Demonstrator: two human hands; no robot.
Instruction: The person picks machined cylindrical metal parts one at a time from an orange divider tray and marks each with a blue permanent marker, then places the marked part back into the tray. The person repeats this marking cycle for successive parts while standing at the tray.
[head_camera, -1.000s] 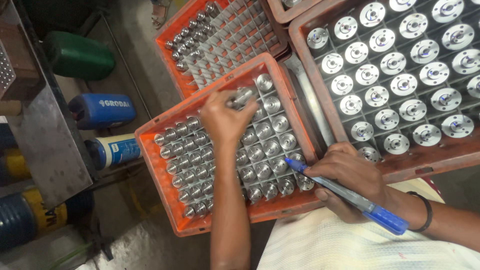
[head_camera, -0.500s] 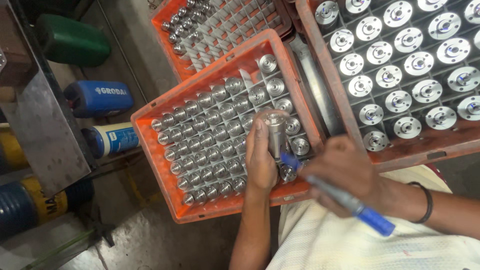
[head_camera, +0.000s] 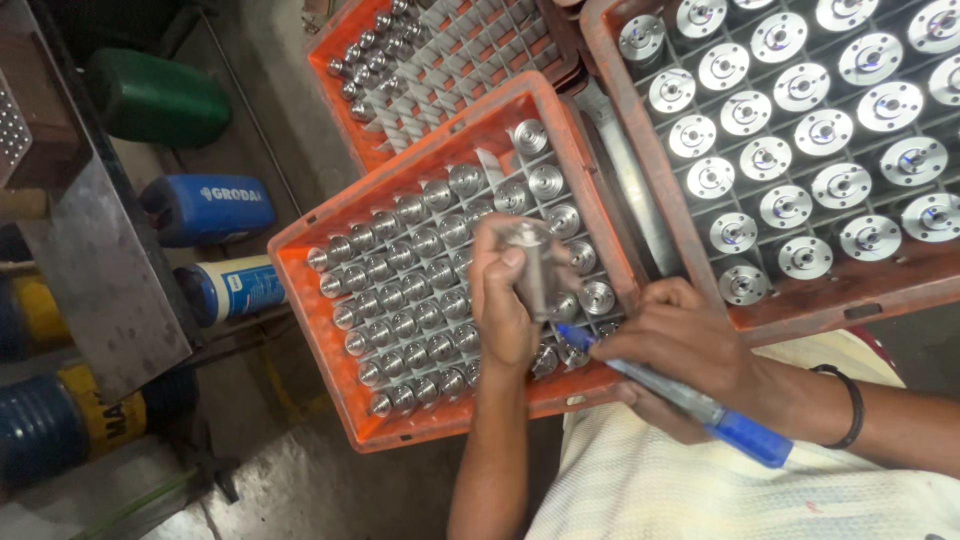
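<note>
My left hand (head_camera: 500, 300) grips a shiny metal cylinder part (head_camera: 532, 262), lifted above the middle orange crate (head_camera: 330, 215). That crate has a divider grid filled with several similar metal parts standing on end. My right hand (head_camera: 685, 350) holds a blue marker pen (head_camera: 690, 400), its tip pointing at the lower end of the held part, almost touching it. A dark band sits on my right wrist.
A second orange crate (head_camera: 355, 100), partly filled, lies behind. A larger crate (head_camera: 860, 290) at right holds several round flanged metal parts. Green (head_camera: 155, 100) and blue (head_camera: 205, 208) canisters and a metal plate (head_camera: 90, 250) lie at left. White cloth (head_camera: 700, 490) covers my lap.
My left hand took a metal part from the far side of the crate and brought it toward me; the pen tip in my right hand has closed in on it.
</note>
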